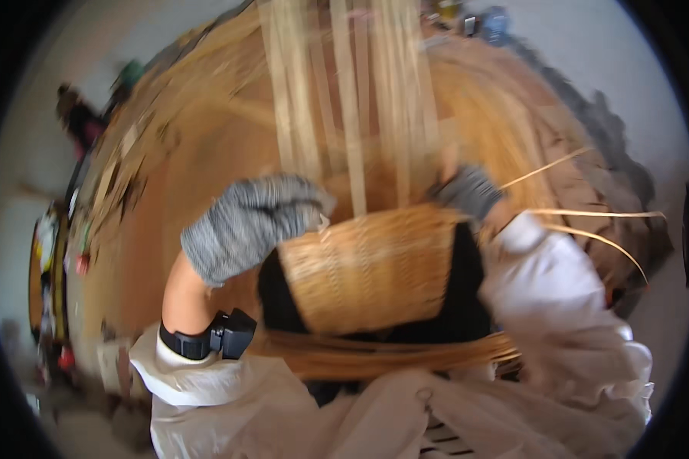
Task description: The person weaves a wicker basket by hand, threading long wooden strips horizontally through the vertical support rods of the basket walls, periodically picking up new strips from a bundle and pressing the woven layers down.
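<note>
Woven splint panel (367, 268) is lying on the black-clad lap (467, 283), between the lap's left and right edges, its wider side facing away from the person. Long axis is running left to right, far edge rising slightly toward the right; panel is narrowing toward the lap's near edge. Unwoven upright splints (350, 115) are running out beyond that far edge, roughly square to it, blurring.

Both hands are sitting at the far edge, one per corner, so the panel is lying between them and on the person's side. Left hand (254, 222), gloved, is curling its fingers together at the far left corner; something pale is showing at the tips, too small to name, grip uncertain. Right hand (471, 191), gloved and smeared, is sitting at the far right corner; can't tell how far open or what it's holding. Neither is clearly nearer.

Thin loose splints (597, 213) are sticking out rightward past the right wrist. A splint bundle (390, 361) is lying crosswise along the lap's near edge.
</note>
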Demonstrator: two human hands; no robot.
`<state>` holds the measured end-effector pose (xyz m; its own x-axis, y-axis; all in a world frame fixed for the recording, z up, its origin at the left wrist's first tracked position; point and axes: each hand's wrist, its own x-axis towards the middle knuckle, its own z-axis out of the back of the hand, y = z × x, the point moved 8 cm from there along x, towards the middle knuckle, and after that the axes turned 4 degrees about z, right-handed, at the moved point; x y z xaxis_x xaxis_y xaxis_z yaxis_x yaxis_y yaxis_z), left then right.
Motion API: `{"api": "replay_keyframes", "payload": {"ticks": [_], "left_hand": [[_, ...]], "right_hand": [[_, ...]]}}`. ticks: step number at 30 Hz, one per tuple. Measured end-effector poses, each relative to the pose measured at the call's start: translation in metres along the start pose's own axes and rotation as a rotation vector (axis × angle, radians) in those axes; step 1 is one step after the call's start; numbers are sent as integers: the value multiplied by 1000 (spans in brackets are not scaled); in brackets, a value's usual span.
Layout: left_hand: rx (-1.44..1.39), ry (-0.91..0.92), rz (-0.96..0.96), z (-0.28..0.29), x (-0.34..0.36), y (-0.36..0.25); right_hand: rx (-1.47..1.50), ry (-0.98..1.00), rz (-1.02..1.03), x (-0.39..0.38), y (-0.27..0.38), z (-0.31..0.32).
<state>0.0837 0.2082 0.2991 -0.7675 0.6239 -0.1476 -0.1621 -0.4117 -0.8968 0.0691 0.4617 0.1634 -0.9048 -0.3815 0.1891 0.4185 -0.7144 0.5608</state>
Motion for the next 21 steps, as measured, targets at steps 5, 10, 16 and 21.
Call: {"api": "replay_keyframes", "payload": {"ticks": [5, 10, 16, 21], "left_hand": [[194, -128, 71, 5, -142, 123], [1002, -398, -188, -11, -174, 177], [135, -512, -179, 50, -182, 201], [403, -431, -485, -42, -120, 91]], "right_hand": [[-645, -570, 5, -39, 117, 49], [-376, 631, -83, -109, 144, -177], [-344, -257, 237, -75, 229, -11], [-60, -108, 65, -40, 242, -43]]}}
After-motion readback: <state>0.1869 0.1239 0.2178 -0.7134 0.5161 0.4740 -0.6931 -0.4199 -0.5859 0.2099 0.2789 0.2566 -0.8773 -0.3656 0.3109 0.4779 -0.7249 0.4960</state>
